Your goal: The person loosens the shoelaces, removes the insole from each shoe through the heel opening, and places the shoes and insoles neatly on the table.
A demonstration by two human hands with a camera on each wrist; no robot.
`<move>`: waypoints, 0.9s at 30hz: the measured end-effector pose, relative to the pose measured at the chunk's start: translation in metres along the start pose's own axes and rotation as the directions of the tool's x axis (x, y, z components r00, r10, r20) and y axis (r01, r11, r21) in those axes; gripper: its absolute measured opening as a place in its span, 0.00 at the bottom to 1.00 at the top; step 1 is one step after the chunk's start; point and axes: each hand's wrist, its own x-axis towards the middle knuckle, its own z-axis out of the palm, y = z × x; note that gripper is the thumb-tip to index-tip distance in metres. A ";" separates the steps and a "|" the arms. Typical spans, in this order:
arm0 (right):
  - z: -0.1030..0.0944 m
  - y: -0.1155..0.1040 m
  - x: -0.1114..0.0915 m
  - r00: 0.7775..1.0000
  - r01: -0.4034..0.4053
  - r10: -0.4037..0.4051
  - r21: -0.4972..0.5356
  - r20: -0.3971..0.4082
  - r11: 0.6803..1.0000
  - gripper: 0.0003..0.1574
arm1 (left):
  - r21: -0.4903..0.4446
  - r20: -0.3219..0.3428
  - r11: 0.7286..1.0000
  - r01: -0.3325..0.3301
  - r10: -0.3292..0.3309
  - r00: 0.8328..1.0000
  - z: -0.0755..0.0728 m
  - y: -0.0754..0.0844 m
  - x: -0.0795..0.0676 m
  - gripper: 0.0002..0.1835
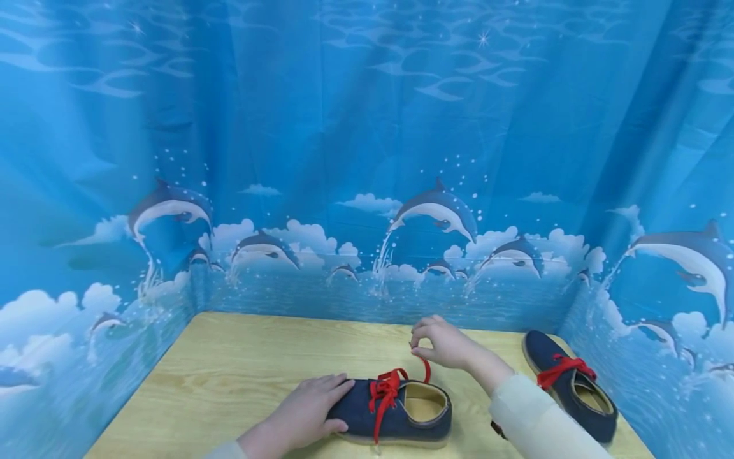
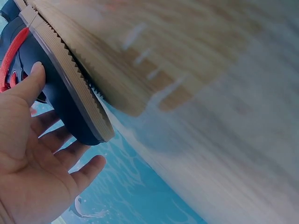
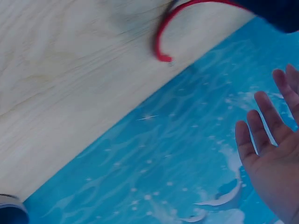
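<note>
A navy lace-up shoe (image 1: 367, 408) with red laces sits on the wooden table, its toe to the left. My left hand (image 1: 312, 405) holds the toe, thumb on the near side and fingers across the far side; the left wrist view shows the thumb (image 2: 35, 84) against the navy upper. Above the far side of the shoe, near its heel, hovers my right hand (image 1: 440, 343). A red lace (image 1: 427, 370) runs up under it. In the right wrist view that lace (image 3: 161, 35) lies curved on the table with a loose tip, apart from the extended fingers (image 3: 268, 114).
A second navy shoe (image 1: 590, 401) with a tied red lace (image 1: 564, 370) stands at the table's right edge, beyond the right sleeve (image 1: 533, 408). A blue dolphin-print curtain (image 1: 344, 159) surrounds the back and sides of the wooden table (image 1: 241, 344).
</note>
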 end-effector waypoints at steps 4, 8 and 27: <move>-0.001 -0.013 0.000 0.998 0.040 -0.041 0.024 0.042 0.999 0.05 | -0.007 0.006 1.000 0.004 -0.004 1.000 0.000 0.000 0.000 0.41; 0.004 -0.021 0.001 0.994 0.084 -0.084 -0.003 0.068 0.996 0.10 | -0.008 0.013 1.000 0.010 -0.010 1.000 -0.001 0.001 0.001 0.40; -0.001 -0.021 0.002 0.985 0.121 -0.135 -0.123 -0.106 0.985 0.02 | -0.019 0.026 1.000 0.019 -0.018 1.000 -0.004 0.003 0.001 0.40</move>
